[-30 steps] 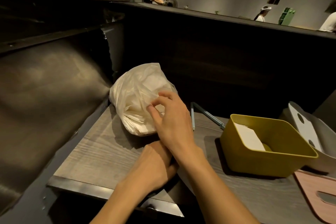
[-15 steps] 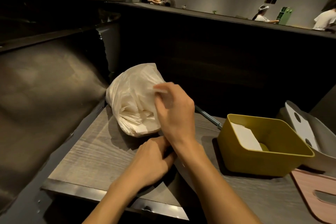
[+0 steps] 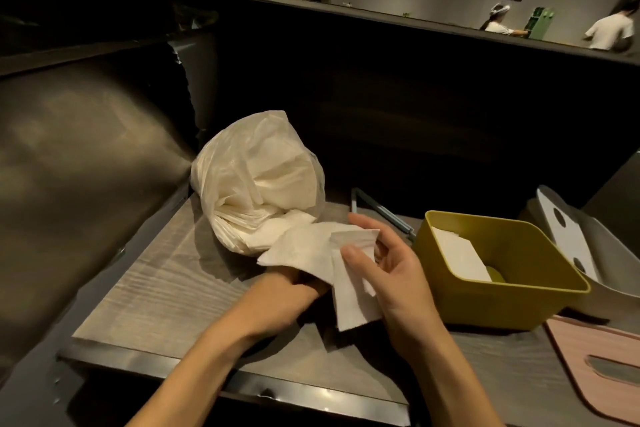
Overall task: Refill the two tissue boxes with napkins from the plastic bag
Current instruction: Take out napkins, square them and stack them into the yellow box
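Note:
A translucent white plastic bag point(image 3: 258, 180) full of napkins lies on the wooden table at the left. My right hand point(image 3: 391, 274) pinches a few white napkins point(image 3: 322, 253) pulled out of the bag's mouth. Under those napkins, my left hand point(image 3: 287, 291) sits by the bag's opening, its fingers hidden. To the right stands an open yellow tissue box point(image 3: 498, 298) with a small stack of napkins inside. Behind it is a grey tissue box point(image 3: 599, 246) with a white perforated insert leaning in it.
A pink lid point(image 3: 595, 364) with a slot lies at the right front. A metal bar point(image 3: 377, 208) lies behind the yellow box. A dark partition wall rises behind the table; a padded seat back is at the left. People stand far off.
My right hand has drawn back from the bag toward me, bringing napkins out with it. My left hand has shifted forward under them.

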A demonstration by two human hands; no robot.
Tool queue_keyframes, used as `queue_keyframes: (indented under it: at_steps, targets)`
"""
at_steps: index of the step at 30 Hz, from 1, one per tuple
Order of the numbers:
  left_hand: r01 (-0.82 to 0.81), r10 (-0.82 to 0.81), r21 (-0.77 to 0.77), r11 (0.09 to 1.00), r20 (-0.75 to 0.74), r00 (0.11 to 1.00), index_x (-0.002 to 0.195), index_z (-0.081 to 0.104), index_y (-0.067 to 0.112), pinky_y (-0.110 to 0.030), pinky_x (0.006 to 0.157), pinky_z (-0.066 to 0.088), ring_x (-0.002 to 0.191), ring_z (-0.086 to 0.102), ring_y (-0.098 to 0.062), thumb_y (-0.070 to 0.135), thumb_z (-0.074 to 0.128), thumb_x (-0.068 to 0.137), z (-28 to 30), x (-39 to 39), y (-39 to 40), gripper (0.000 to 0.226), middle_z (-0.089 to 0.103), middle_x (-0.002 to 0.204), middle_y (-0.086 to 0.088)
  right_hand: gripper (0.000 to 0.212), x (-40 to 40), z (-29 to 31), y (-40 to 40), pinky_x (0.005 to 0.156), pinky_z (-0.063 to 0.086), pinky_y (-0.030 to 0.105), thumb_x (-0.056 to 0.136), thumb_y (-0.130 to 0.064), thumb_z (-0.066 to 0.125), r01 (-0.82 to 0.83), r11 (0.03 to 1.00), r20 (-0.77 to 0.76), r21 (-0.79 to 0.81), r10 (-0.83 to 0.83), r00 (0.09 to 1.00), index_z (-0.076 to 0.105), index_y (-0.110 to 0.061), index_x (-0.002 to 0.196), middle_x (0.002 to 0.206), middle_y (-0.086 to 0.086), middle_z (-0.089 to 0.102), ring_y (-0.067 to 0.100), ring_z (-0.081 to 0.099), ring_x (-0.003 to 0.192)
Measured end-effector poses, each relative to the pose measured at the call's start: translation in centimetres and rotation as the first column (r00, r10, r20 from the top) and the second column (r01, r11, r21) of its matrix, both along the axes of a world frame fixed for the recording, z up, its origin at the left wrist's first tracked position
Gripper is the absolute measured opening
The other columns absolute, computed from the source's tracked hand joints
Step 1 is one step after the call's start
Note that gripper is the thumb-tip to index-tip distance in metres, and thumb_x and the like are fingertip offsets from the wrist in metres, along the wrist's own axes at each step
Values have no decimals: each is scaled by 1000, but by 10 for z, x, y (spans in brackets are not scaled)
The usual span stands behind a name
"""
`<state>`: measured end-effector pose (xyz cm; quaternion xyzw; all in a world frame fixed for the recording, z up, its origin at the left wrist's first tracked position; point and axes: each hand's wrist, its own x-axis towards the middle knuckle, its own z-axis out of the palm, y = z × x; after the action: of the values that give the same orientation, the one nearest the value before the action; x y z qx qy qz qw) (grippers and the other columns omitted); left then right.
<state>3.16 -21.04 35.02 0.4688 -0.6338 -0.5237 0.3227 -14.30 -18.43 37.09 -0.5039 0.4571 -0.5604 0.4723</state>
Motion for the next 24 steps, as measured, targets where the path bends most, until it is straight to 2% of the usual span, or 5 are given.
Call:
queue_keyframes:
  at_steps: [4,7,12,18,24]
  targets:
    - [89,-91,-107,990,-15,996,124,58,41,-18,103,48,119,60,7,24,79,77,3,8,-2,55,67,123,31,41,-4,-14,3,83,58,18,94,-17,74,127,992,-120,-23,-129,984,62,-34,130,110,-31,71,-6,67,108]
    - [179,-189,-67,982,-187,964,137,58,30,-26,104,49,129,60,-8,35,80,84,5,6,2,58,66,135,14,42,-5,-17,3,80,59,19,93,-18,75,154,988,-125,-26,-156,980,62,-34,130,111,-28,72,-3,70,105]
    - [15,78,183,983,-489,869,126,66,15,-38,98,55,115,71,-21,37,54,94,7,-8,5,40,76,120,-6,45,3,-18,7,76,63,28,93,-15,75,84,996,-135,-20,-86,987,62,-34,132,114,-18,74,8,74,101]
    - [42,89,179,983,-663,743,139,56,3,-39,109,48,132,60,-26,26,36,109,15,-6,2,44,64,139,-13,34,2,-23,8,66,59,20,93,-29,75,227,966,-383,-122,-257,887,65,-44,122,93,-22,73,-3,71,89]
    - [-80,239,267,960,-639,732,124,63,4,-32,82,62,105,75,-25,11,46,103,10,-9,2,28,77,113,-14,15,-3,-19,11,71,63,35,103,-34,58,274,917,-91,-290,-311,946,71,-35,108,105,-12,73,15,71,99]
